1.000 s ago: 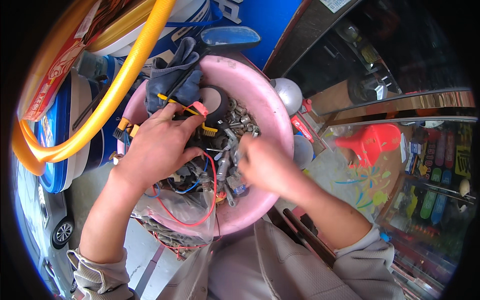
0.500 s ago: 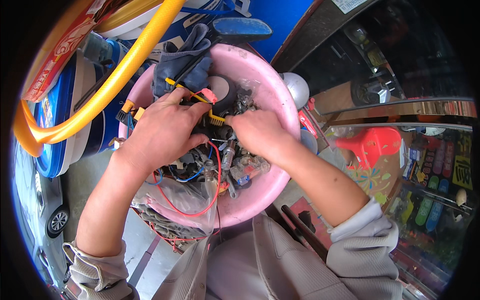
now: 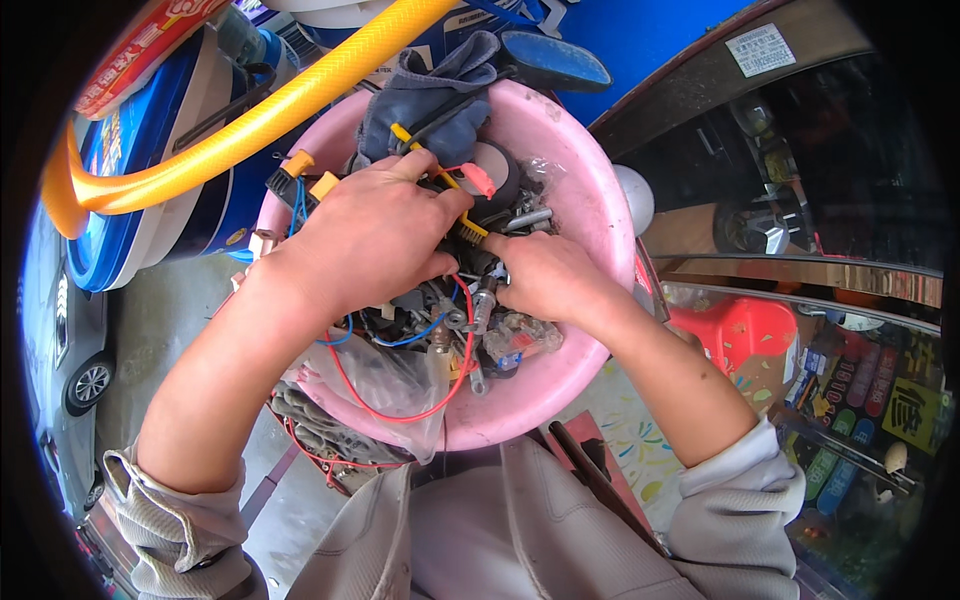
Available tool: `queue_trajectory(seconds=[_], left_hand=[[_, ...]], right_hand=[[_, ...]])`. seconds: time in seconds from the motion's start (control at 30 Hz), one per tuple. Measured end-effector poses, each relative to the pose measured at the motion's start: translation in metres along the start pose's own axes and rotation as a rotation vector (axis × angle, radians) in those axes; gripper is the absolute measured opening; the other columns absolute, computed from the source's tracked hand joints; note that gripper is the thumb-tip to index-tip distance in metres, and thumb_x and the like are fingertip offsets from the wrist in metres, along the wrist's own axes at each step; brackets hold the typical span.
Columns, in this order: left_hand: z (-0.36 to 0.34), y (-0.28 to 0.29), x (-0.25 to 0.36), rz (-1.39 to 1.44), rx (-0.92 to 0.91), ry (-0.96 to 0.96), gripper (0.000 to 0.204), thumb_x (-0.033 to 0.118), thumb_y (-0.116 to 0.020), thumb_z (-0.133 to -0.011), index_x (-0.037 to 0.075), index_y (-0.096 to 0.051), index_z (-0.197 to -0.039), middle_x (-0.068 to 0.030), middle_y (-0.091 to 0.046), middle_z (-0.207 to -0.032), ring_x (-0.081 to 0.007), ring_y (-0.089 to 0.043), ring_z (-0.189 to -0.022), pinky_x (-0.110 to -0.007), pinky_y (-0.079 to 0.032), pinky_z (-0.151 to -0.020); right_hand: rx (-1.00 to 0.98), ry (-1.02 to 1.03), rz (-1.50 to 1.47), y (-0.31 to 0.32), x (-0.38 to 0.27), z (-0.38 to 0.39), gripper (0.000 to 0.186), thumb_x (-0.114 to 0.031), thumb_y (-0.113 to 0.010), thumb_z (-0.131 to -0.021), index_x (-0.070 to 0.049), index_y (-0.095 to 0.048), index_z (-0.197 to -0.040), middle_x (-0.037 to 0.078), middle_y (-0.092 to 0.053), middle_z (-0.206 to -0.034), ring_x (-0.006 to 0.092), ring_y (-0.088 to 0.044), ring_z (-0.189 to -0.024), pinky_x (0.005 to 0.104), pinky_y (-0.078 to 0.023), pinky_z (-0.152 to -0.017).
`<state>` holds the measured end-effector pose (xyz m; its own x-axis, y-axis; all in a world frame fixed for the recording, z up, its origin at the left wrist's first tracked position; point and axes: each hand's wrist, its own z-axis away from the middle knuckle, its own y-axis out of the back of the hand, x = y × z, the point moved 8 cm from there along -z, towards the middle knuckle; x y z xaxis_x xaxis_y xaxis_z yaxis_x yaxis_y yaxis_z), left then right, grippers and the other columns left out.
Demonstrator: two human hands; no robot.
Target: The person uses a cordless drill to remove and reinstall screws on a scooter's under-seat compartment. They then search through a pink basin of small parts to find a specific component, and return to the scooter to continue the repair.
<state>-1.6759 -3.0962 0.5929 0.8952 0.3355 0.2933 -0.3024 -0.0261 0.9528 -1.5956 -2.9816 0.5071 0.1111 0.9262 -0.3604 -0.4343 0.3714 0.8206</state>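
A pink plastic basin (image 3: pixel 600 180), piled with small parts and wires, lies under both of my hands. My left hand (image 3: pixel 370 235) reaches over its middle, fingers bent across a small yellow brush (image 3: pixel 450 181) whose bristles point down. The thumb is beside a red wire (image 3: pixel 345 378) looping toward me. My right hand (image 3: pixel 550 275) dips in from the right with bent fingers, index fingertip at the brush head; its other fingertips are hidden. Close by are a red clip (image 3: pixel 481 179), a dark roll of tape (image 3: pixel 510 180) and a clear plastic bag (image 3: pixel 395 378).
A grey-blue cloth (image 3: pixel 430 100) and a mirror (image 3: pixel 555 62) sit at the basin's far rim. A thick yellow hose (image 3: pixel 255 125) arches across the upper left, before blue buckets (image 3: pixel 110 220). Right stand a red stool (image 3: pixel 740 330) and a glass cabinet (image 3: pixel 800 262). A car (image 3: pixel 75 370) is far left.
The view has shifted and turned slightly, so the basin appears farther right and higher. Both hands keep nearly the same places over the parts, and the brush stays under my left fingers.
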Motion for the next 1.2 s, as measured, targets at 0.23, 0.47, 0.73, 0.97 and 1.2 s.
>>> queue_trajectory(seconds=[0.23,0.47,0.73,0.97,1.2], left_hand=[[0.003,-0.003,-0.004,-0.011,-0.013,0.021,0.061,0.024,-0.087,-0.078,0.010,-0.069,-0.135,-0.0161,-0.067,-0.129,-0.0344,-0.063,-0.122,-0.045,-0.054,-0.101],[-0.001,-0.003,-0.004,-0.002,0.002,0.011,0.061,0.024,-0.087,-0.077,0.010,-0.069,-0.134,-0.0160,-0.066,-0.128,-0.0343,-0.064,-0.121,-0.045,-0.054,-0.100],[0.004,-0.004,-0.005,0.012,0.020,0.005,0.061,0.024,-0.087,-0.077,0.010,-0.069,-0.133,-0.0158,-0.066,-0.126,-0.0348,-0.063,-0.120,-0.045,-0.054,-0.100],[0.000,-0.003,-0.002,0.012,0.000,0.016,0.059,0.023,-0.087,-0.079,0.010,-0.069,-0.133,-0.0157,-0.066,-0.130,-0.0342,-0.063,-0.122,-0.045,-0.053,-0.100],[0.004,-0.002,-0.003,0.017,0.021,0.008,0.057,0.025,-0.087,-0.078,0.009,-0.070,-0.131,-0.0156,-0.068,-0.126,-0.0334,-0.063,-0.122,-0.045,-0.053,-0.101]], right_hand=[[-0.226,0.037,-0.111,-0.018,-0.016,0.050,0.029,-0.020,-0.069,-0.091,0.002,-0.071,-0.110,0.029,-0.073,-0.093,0.0438,-0.073,-0.094,0.0568,-0.056,-0.087],[0.313,-0.076,-0.198,-0.001,-0.001,0.000,0.035,-0.013,-0.075,-0.087,0.004,-0.063,-0.116,0.028,-0.070,-0.108,0.0472,-0.068,-0.106,0.0544,-0.055,-0.093],[0.130,-0.279,-0.334,-0.007,0.015,0.005,0.036,-0.016,-0.081,-0.083,0.004,-0.069,-0.111,0.027,-0.075,-0.099,0.0429,-0.073,-0.099,0.0508,-0.056,-0.093],[0.796,0.173,0.198,0.090,0.006,0.020,0.019,-0.006,-0.070,-0.085,0.000,-0.070,-0.103,0.020,-0.069,-0.105,0.0356,-0.067,-0.107,0.0465,-0.059,-0.084],[0.759,-0.008,0.209,0.065,0.000,0.013,0.013,0.000,-0.063,-0.085,0.000,-0.068,-0.097,0.018,-0.070,-0.092,0.0363,-0.075,-0.087,0.0460,-0.061,-0.077]])
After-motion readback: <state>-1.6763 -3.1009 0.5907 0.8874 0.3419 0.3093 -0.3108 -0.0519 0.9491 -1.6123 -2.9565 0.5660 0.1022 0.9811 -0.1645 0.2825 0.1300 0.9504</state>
